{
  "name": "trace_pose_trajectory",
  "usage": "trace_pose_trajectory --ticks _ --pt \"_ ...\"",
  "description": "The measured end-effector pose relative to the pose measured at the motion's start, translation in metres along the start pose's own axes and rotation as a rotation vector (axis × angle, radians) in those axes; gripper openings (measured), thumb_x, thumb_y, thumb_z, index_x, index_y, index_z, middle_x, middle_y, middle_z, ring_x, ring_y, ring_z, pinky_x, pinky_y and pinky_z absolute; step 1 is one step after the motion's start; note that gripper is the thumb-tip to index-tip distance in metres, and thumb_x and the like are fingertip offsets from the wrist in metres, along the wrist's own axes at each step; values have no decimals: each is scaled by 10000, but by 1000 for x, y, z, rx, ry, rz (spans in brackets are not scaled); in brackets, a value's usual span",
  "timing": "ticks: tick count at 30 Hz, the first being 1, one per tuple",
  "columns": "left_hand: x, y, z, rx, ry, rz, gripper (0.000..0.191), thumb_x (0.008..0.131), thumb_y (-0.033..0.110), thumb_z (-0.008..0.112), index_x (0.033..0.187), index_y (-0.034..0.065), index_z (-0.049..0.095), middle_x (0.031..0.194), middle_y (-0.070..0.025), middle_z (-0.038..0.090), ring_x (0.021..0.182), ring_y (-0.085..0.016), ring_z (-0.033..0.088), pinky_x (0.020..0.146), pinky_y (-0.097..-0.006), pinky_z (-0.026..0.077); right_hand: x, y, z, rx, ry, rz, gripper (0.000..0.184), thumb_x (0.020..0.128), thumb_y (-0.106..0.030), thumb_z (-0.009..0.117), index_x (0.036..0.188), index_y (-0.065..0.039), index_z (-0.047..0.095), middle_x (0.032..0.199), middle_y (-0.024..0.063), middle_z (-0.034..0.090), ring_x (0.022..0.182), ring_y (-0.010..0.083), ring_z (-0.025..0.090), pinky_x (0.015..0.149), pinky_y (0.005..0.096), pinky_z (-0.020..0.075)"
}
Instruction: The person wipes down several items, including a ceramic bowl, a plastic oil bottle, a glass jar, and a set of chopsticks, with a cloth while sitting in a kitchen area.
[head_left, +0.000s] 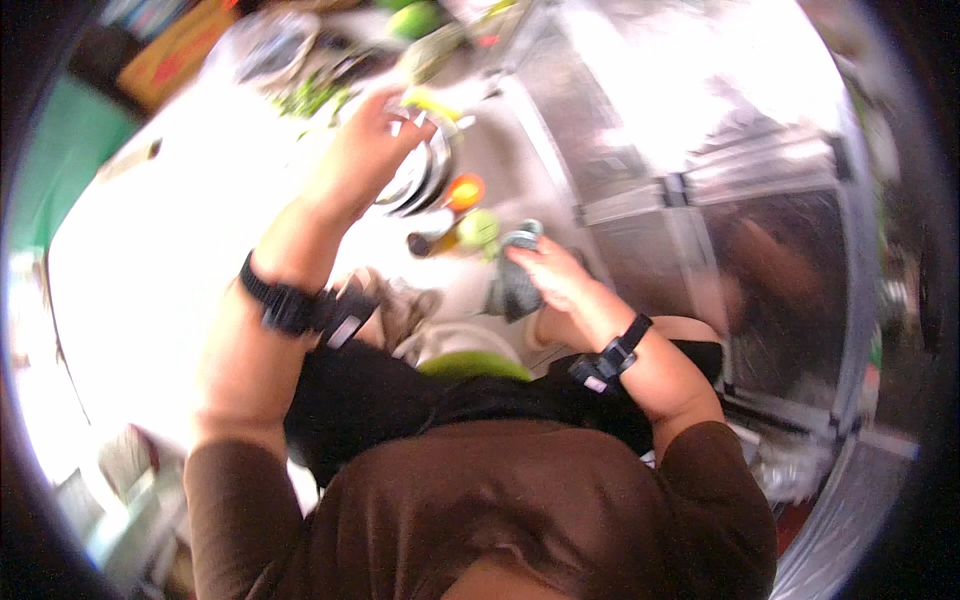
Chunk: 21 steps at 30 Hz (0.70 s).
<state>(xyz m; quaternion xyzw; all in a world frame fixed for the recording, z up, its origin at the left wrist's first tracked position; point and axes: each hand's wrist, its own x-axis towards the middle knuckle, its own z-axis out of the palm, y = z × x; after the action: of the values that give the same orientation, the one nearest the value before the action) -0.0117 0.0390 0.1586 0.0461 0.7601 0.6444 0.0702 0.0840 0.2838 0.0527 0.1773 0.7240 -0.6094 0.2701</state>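
Observation:
My left hand (380, 142) reaches over some round metal bowls (431, 176) on the white table. A yellow-green strip (433, 103) and small white bits show at its fingertips; blur hides whether the fingers grip them. Lower and to the right, my right hand (556, 271) has its thumb and fingers around the top of a grey-green container (517, 289), whose kind is too blurred to tell. Left of that container are a pale green round vegetable or fruit (478, 227), an orange cup-like thing (463, 193) and a small dark-ended bottle (421, 243).
Leafy greens (307, 97), a plastic bag (277, 49) and green produce (415, 21) lie at the far side of the white table (150, 285). A clear panelled screen with a metal frame (675, 191) stands close on the right. Something lime green (472, 365) shows near my lap.

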Motion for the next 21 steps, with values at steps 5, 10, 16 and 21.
trace_pose_trajectory --ticks 5,10,16,21 --pt "-41 -10 14 74 -781 44 718 728 249 648 1276 0 257 1179 -133 439 1080 -203 421 900 -304 334 -72 -130 38 669 -197 -518 253 788 -150 552 987 -4 498 860 68 583 766 153 558 679 281 458" --pt "-38 -3 28 -489 -549 45 317 805 122 504 1102 16 468 1012 -63 545 925 -169 519 827 -287 399 -80 -152 32 -422 364 -948 343 754 -176 578 1001 11 432 1005 173 508 907 280 511 772 351 399" --pt "-29 -6 36 -903 -657 -117 693 721 259 604 1290 72 257 1264 -59 357 1131 -185 391 940 -325 331 -63 -135 41 -1004 310 -922 494 798 -257 479 1159 60 363 1200 174 389 1027 309 426 885 405 317" --pt "-18 -3 41 -932 -530 -114 433 717 208 589 1074 1 458 1025 -77 538 926 -202 531 818 -325 422 -139 -199 -7 -1052 211 -862 441 751 -230 548 1089 32 439 1088 171 459 956 310 480 824 392 381"
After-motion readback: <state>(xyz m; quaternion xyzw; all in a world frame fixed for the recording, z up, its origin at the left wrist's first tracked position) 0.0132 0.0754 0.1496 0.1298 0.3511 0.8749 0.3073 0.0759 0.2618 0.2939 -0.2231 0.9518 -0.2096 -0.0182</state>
